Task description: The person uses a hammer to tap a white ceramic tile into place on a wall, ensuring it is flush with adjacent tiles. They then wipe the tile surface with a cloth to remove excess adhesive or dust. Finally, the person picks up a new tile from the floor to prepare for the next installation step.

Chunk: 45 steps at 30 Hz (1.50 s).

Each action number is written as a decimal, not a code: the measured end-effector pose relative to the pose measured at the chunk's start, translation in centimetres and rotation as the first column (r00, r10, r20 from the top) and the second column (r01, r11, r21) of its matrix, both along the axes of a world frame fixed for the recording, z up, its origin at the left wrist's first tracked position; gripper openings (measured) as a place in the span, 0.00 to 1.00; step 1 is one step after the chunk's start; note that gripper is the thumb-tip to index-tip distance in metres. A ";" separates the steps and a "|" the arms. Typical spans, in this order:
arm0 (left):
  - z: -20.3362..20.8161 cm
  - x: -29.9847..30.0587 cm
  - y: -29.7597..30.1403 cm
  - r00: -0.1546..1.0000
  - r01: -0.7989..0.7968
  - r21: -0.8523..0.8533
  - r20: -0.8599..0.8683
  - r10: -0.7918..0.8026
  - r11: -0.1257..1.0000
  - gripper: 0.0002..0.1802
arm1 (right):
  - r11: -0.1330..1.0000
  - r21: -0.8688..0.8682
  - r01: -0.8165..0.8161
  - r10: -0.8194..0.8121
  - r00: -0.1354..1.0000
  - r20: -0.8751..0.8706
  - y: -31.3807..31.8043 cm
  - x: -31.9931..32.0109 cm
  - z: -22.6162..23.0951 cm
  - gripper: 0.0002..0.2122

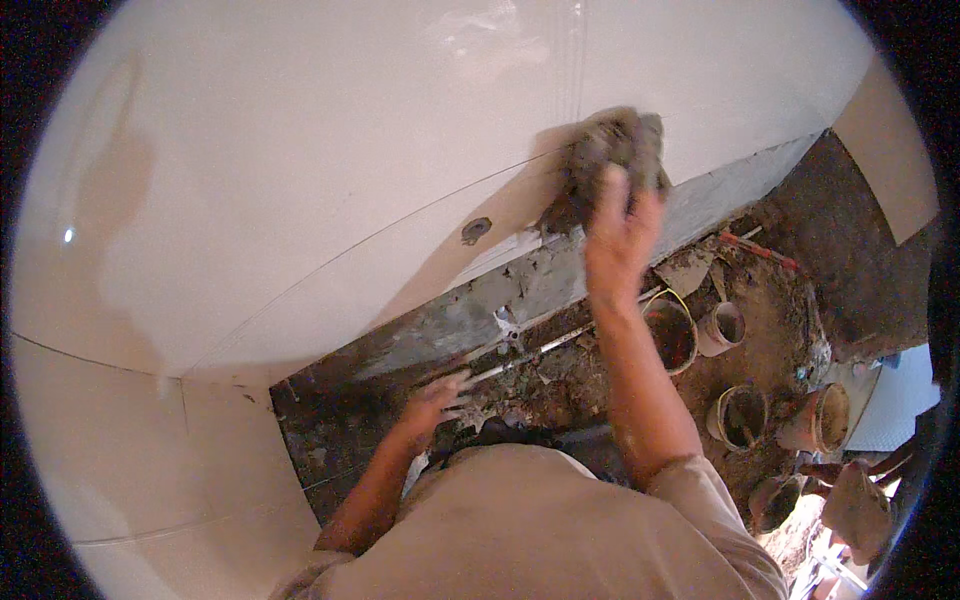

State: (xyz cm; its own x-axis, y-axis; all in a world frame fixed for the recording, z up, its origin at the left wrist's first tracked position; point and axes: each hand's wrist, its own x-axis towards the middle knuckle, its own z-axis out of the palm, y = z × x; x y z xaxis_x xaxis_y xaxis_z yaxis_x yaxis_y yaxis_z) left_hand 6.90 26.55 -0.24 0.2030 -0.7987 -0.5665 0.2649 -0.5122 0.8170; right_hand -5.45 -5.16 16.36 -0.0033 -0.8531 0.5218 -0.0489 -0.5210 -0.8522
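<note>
My right hand (625, 235) is raised to the pale tiled wall (350, 150), its fingers closed on a crumpled, grey-brown dirty rag (612, 145). The rag is pressed against the wall, or very close to it, and its edges are smeared by motion. Left of the rag, a small dark round hole (476, 231) shows in the tile. Lower down, my left hand (432, 408) has its fingers apart and holds nothing that I can see. Its fingertips come near a thin pale rod (505, 366), and I cannot tell whether they touch.
Below the tiles runs a rough grey wall strip (440, 325). To the right on the dirty ground stand a bucket with a yellow rim (671, 335), a smaller bucket (722, 328) and several others. At the lower right another person's arm (890, 465) shows beside a container (857, 510).
</note>
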 end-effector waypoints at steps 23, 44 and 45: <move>-19.1 -1.6 16.3 0.836 -0.466 0.382 0.487 0.254 0.798 0.27 | 0.933 -0.327 -0.151 0.118 0.986 -0.118 9.3 6.7 -7.5 0.22; -13.7 -9.3 21.2 0.706 -0.694 0.158 0.341 0.620 0.703 0.25 | -0.043 -0.569 -0.821 0.303 0.532 -0.791 34.1 25.3 -3.9 0.18; -15.5 -10.2 22.5 0.675 -0.717 0.148 0.390 0.626 0.681 0.25 | -0.025 -0.567 -0.823 0.339 0.527 -0.779 34.4 25.2 -4.7 0.19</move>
State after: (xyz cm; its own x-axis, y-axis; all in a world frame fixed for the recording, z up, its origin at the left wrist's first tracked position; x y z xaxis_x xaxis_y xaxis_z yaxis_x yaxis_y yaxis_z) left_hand -3.25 49.08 -15.77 0.8078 -0.2023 -0.5536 0.4045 -0.4928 0.7704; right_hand 19.73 29.22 11.68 0.5896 0.5110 0.6255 0.5839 -0.8047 0.1070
